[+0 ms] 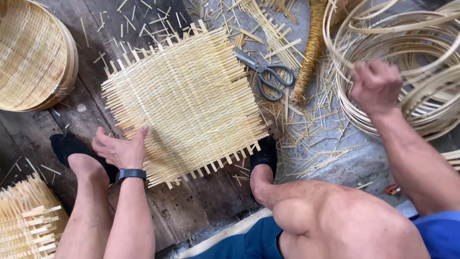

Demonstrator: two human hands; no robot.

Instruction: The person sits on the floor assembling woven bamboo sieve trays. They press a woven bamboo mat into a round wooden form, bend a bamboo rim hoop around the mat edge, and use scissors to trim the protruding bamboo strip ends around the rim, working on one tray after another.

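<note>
Down on the plank floor (201,206), the woven mat (184,100) lies flat between 2 black-socked feet, the left hand (120,148) spread open with fingertips on its lower-left edge. The right hand (376,86) is curled into a fist on the bamboo hoops (417,72); exactly which strip it pinches I cannot tell. Scissors (266,74) lie just beside the mat among loose splints, near a wrapped handle (309,52). A basket (33,52) sits upper left.

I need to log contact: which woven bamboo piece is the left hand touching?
The flat square mat in the middle; the left hand rests on its near-left edge. The round basket and the corner mat lie untouched.
</note>
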